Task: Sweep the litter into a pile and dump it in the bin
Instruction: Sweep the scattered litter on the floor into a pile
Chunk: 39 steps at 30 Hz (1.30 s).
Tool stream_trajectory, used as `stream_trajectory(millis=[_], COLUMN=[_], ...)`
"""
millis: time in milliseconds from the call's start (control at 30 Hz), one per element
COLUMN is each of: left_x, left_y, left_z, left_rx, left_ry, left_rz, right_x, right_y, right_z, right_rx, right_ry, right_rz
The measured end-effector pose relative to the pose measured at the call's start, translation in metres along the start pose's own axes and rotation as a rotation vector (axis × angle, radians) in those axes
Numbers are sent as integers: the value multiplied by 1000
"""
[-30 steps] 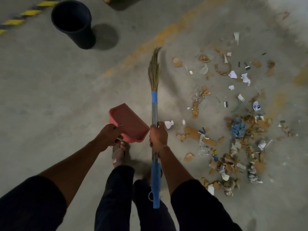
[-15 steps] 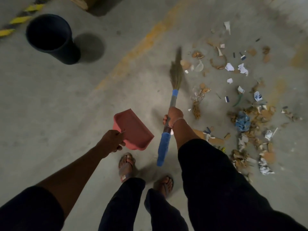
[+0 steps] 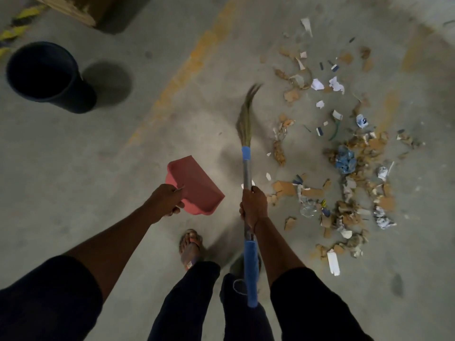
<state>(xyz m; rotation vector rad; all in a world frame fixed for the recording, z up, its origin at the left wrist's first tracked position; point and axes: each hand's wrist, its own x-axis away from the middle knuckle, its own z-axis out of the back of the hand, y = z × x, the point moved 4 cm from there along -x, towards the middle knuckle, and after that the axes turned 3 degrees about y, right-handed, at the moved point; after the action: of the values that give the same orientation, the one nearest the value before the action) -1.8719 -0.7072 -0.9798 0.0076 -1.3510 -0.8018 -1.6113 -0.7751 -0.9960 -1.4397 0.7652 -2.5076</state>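
Observation:
My right hand (image 3: 253, 205) grips the shaft of a broom (image 3: 247, 166) with a blue handle and straw bristles (image 3: 245, 119); the bristles point away from me, just left of the litter. My left hand (image 3: 166, 201) holds a pink dustpan (image 3: 197, 185) by its handle, above the floor. Litter (image 3: 349, 173) of cardboard scraps, torn paper and a blue bag lies spread over the concrete floor to the right. The black bin (image 3: 46, 75) stands open at the far left.
A cardboard box (image 3: 71, 8) sits at the top left, beside yellow-black hazard tape (image 3: 17, 30). A faded yellow line (image 3: 187, 67) crosses the floor. My sandalled foot (image 3: 189, 247) is below the dustpan.
The broom has swung back from a rightward tilt to nearly straight ahead, bristles blurred. My right arm has drawn back. The view has shifted, so the bin sits lower in frame.

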Motion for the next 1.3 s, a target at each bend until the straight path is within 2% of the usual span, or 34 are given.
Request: stream_trajectory(millis=[167,233,333,467,633,733,867,1033,1300], left_x=[8,11,16,18,21,26,39,63,111], left_y=[7,6,5,2,-2,-6,-11,-11,-22], left_z=[-6,-8,-15,-29,-46,-57,-77,-114,-187], left_rx=[-73,-138,-191,-186,-198,-197,-238,-267,-223], left_ry=[-15,-31,-49,-50,-68,-62,-72,-72,6], left_rz=[16,30,40,28,-24,-37,-45,-50,-31], right_x=[32,34,26,5,-37,-40,-12,-4,-1], right_y=[22,40,65,83,84,73,71,100,158], right_z=[27,37,50,68,87,109,138,169,237], right_rx=[427,525,614,531,205,80,5,38,371], right_ry=[-2,-40,-64,7,138,191,211,96,17], right_rz=[269,297,227,63,-107,-110,-22,24,182])
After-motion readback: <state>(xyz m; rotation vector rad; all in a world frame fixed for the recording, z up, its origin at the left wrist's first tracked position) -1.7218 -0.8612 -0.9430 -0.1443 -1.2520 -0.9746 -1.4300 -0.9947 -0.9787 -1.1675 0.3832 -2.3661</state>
